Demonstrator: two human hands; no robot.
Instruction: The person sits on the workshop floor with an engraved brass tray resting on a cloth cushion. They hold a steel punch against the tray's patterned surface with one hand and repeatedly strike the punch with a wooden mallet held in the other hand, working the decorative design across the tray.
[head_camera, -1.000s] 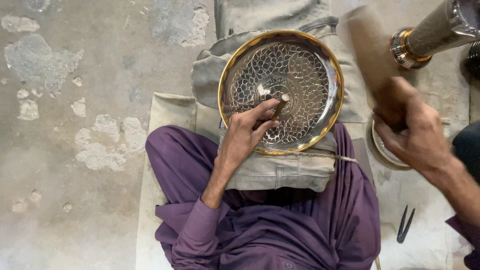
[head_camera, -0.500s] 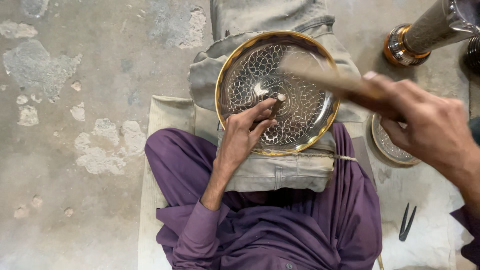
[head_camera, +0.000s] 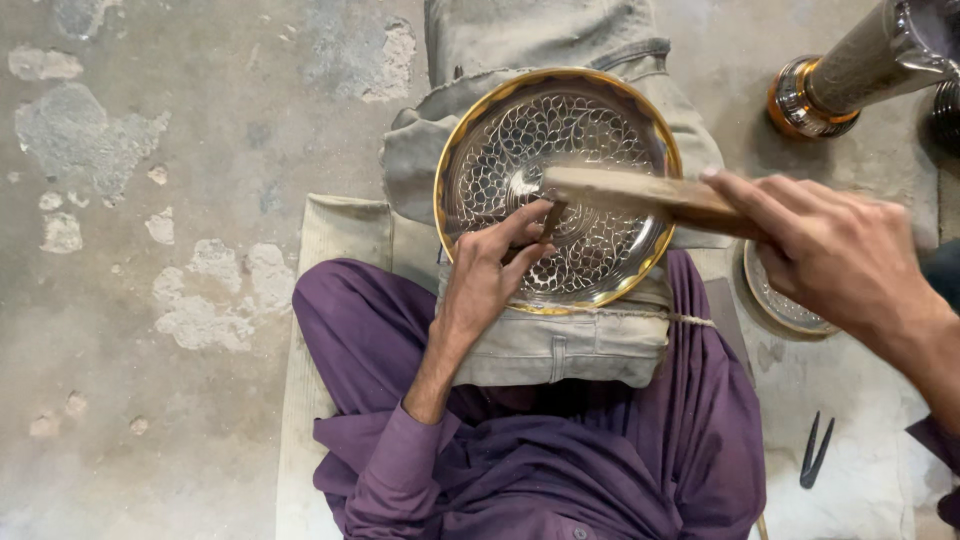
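Two hands share the work: the left hand (head_camera: 490, 275) pinches a small punch (head_camera: 548, 218) upright on the engraved dish (head_camera: 557, 188), fingers closed around it, while the right hand (head_camera: 835, 250) is clamped on a wooden mallet (head_camera: 640, 195) over its head. The blow probably lands best square on the punch top, with the tip kept planted (a slip could mar the pattern). The dish, round and gold-rimmed with a leafy lattice, rests on folded grey cloth (head_camera: 560, 345) across the lap.

packages: none | labels: none | signs: none | screens: none
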